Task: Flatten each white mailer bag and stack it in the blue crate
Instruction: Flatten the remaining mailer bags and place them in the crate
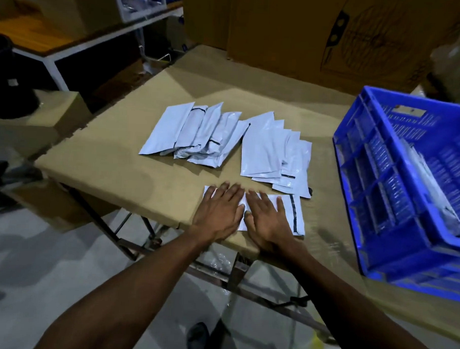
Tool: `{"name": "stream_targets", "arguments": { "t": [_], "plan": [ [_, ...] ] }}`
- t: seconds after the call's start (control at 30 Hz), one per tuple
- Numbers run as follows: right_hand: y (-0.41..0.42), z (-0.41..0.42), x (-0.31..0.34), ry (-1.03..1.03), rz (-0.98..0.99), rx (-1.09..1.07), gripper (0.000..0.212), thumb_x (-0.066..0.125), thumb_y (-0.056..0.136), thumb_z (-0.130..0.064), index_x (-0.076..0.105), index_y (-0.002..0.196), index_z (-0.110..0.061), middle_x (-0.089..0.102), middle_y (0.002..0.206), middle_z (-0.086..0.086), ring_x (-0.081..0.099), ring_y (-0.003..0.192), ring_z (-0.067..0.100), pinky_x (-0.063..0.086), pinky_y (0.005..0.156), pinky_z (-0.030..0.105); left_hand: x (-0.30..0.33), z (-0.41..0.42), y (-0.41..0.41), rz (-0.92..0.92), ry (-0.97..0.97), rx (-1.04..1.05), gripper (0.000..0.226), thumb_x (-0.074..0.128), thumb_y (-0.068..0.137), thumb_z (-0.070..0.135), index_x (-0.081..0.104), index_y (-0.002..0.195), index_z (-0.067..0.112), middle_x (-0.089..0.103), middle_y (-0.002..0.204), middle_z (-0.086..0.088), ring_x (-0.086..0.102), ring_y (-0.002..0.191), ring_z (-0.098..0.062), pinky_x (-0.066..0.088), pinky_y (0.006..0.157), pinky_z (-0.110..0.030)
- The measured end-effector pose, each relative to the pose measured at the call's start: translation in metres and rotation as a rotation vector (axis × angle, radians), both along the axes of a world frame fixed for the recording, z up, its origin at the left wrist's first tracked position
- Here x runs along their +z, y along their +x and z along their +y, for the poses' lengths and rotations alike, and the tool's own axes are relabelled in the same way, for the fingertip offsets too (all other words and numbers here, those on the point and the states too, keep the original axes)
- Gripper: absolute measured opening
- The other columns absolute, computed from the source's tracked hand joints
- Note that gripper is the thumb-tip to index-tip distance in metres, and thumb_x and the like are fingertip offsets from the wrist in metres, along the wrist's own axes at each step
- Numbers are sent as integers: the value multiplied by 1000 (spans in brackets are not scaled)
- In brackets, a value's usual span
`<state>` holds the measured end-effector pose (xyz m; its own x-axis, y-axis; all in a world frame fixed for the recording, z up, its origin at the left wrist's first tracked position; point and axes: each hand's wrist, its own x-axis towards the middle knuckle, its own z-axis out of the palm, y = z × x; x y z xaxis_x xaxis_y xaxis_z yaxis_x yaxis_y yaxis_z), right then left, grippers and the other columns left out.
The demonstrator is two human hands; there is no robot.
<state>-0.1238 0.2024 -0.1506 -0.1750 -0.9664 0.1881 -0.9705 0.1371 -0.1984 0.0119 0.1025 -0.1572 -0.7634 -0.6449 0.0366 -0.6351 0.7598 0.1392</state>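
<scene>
We have both palms pressed flat, fingers straight, on one white mailer bag point(272, 202) at the near edge of the cardboard-covered table point(114, 153); its long axis runs left to right, its black-striped end pointing right toward the blue crate point(377, 165). Our right hand point(267, 221) lies nearer that crate than our left hand point(220, 213), so we judge the right better placed to carry it over. Beyond our hands we count two fanned piles, about five bags in the far left pile point(194, 132) and about five in the right pile point(274, 152), plus some already in the crate, too blurred to count.
</scene>
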Motion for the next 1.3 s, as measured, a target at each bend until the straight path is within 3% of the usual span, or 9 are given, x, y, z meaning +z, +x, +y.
{"name": "stream_targets", "arguments": {
  "t": [0.13,0.23,0.33,0.57,0.87,1.03,1.13,1.2,1.3],
  "plan": [
    [-7,7,-12,25,66,-20,56,28,102,-43,42,148,-15,42,154,2,36,143,25,22,117,55,1,-1,1,-75,-18,21,70,4,98,51,24,160,25,20,167,7,17,153,-26,11,122,-52],
    [-11,8,-9,114,60,-72,68,13,99,-54,30,154,-18,26,161,-1,19,150,21,8,122,47,-2,-2,1,-75,-11,28,65,12,101,52,22,160,28,18,168,7,14,154,-29,9,122,-54],
    [-17,12,-8,173,52,-102,75,5,96,-61,18,157,-20,13,165,-2,7,152,20,2,123,43,-2,-3,2,-96,-16,39,70,4,96,56,20,160,31,17,168,6,12,153,-33,7,122,-54],
    [-35,26,-7,204,20,-174,79,5,94,-68,18,157,-21,13,165,0,6,152,21,9,123,44,1,-2,2,-103,-1,51,74,-1,94,59,15,161,33,12,169,6,8,154,-33,5,122,-55],
    [-43,37,-6,207,26,-184,75,10,97,-66,13,157,-22,5,166,-3,-2,152,18,8,122,44,-5,-13,30,-44,28,87,70,12,101,61,6,162,27,5,170,5,2,156,-25,5,125,-48],
    [-34,34,4,287,36,-201,66,14,99,-50,12,156,-17,1,166,4,-5,152,23,-2,117,63,-4,-11,31,-65,44,106,67,11,101,58,0,161,32,1,170,1,-3,156,-25,2,124,-52],
    [-6,16,18,144,141,-23,62,21,98,-39,33,150,-8,24,161,12,16,151,26,5,113,70,-5,-12,30,-70,40,111,67,7,99,59,-1,161,35,0,170,-1,-4,156,-26,2,124,-53],
    [12,-2,17,125,42,91,65,16,100,-44,32,152,-9,26,161,7,20,150,21,7,114,67,-4,-12,30,-81,40,120,70,1,94,61,0,160,37,0,170,-2,-4,156,-26,2,123,-54],
    [18,-9,1,198,-53,67,74,-4,98,-56,18,157,-17,12,165,-2,7,152,16,8,118,60,-4,-12,30,-98,41,124,73,-3,91,63,-1,160,38,-2,170,-5,-5,156,-28,1,123,-55]
  ]
}}
